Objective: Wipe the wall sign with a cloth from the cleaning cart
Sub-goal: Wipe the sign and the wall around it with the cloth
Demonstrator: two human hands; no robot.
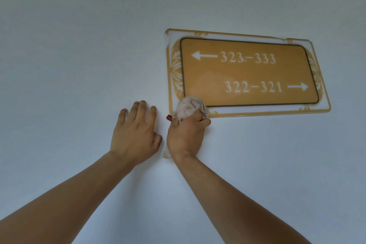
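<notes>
A gold wall sign (245, 71) with white room numbers and arrows hangs on the pale wall, right of centre. My right hand (186, 136) grips a bunched pinkish-white cloth (189, 108) and presses it against the sign's lower left corner. A small red tag sticks out of the cloth on its left, and a cloth end hangs below my wrist. My left hand (136, 132) lies flat on the wall just left of the sign, fingers spread, holding nothing.
The plain pale blue-white wall (79, 55) fills the whole view around the sign. The cleaning cart is not in view.
</notes>
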